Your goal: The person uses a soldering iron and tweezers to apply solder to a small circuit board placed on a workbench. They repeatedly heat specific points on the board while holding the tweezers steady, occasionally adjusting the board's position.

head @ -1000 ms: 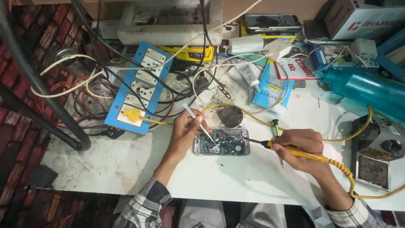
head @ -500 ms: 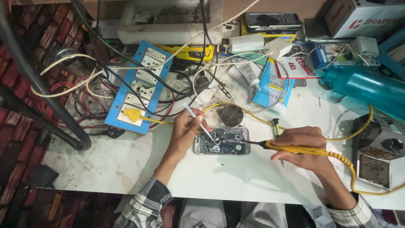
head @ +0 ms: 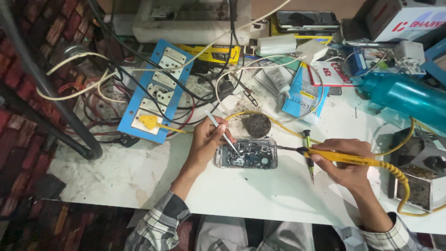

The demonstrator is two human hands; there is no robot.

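An opened phone (head: 248, 154) with its circuit board bare lies on the white worktable (head: 260, 195). My left hand (head: 208, 139) holds thin metal tweezers (head: 223, 134), their tip down on the board's left part. My right hand (head: 344, 160) grips a yellow soldering iron (head: 346, 158) like a pen; its dark tip touches the phone's right edge. The iron's yellow cord (head: 404, 181) loops off to the right.
A small screwdriver (head: 308, 153) lies right of the phone, a round dark tin (head: 257, 125) just behind it. A blue socket board (head: 155, 90) with tangled cables sits back left. A teal bottle (head: 404, 97), boxes, another phone (head: 306, 19) and a metal stand (head: 420, 172) crowd the back and right.
The soldering iron's tip moved left from beside the phone onto its right edge. My left hand and the tweezers stayed on the board with only slight shifts.
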